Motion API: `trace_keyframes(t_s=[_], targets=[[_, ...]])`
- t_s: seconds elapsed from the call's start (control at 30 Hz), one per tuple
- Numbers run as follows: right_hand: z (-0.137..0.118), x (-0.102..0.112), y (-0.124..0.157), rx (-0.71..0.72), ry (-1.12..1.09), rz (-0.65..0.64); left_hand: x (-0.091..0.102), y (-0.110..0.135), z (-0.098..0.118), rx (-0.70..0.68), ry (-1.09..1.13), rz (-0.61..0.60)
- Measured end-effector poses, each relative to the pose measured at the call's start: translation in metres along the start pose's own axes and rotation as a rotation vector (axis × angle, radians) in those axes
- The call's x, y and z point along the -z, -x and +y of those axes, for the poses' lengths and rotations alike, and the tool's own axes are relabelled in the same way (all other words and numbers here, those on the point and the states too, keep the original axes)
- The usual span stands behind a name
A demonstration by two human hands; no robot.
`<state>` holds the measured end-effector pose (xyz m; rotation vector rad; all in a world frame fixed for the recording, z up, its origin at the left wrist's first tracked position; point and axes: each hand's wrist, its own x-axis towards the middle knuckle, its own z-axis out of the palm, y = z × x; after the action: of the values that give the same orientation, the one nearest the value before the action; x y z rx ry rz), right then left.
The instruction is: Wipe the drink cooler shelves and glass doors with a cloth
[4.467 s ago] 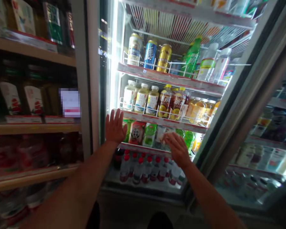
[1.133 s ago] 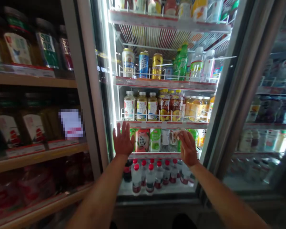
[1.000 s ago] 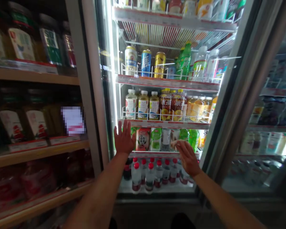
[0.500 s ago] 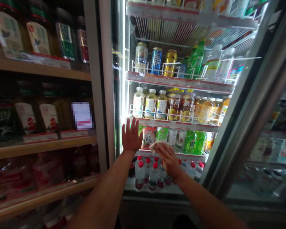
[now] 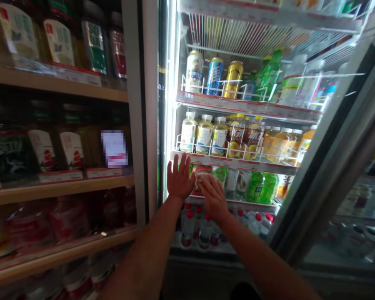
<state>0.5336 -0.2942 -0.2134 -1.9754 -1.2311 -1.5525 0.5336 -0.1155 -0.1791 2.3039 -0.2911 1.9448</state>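
My left hand (image 5: 180, 181) is spread, palm forward, and appears to lie flat on the glass of the lit drinks fridge (image 5: 228, 161). Just right of it, my right hand (image 5: 215, 198) holds a pale cloth (image 5: 200, 178) under its fingers, seemingly against the same glass. Part of the cloth is hidden by the fingers. Behind the hands stand green bottles (image 5: 256, 186) and, lower down, red-capped bottles (image 5: 187, 227). Tea bottles (image 5: 203, 135) line the shelf above.
On the left, wooden shelves (image 5: 59, 186) hold bottles, with a blurred-out card (image 5: 114, 148) at their edge. A metal door frame (image 5: 328, 141) slants along the fridge's right side. Cans (image 5: 214, 77) stand on an upper fridge shelf.
My right hand has moved up and slightly left with the cloth, nearer my left hand. My left hand keeps its place on the glass while the whole view has shifted slightly.
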Motion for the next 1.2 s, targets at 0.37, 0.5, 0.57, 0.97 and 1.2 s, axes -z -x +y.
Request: trace_keyframes(t_s=[0.37,0.5,0.57,0.97,1.2], targets=[[-0.012,-0.001,-0.021,-0.314,-0.298,0.201,0.034,0.008,0.039,0.061,0.369,-0.128],[-0.019,0.011,-0.035,-0.364,-0.383,0.293,0.044,0.011,0.088,0.336,0.615,-0.120],[-0.017,0.024,-0.040,-0.310,-0.375,0.282,0.048,0.002,0.100,0.471,0.670,-0.099],[0.134,0.127,0.006,-0.255,0.471,0.052,0.050,-0.026,0.056,0.217,0.165,0.016],[0.149,0.111,0.020,-0.218,0.530,0.108,0.026,-0.021,0.065,0.137,0.052,-0.017]])
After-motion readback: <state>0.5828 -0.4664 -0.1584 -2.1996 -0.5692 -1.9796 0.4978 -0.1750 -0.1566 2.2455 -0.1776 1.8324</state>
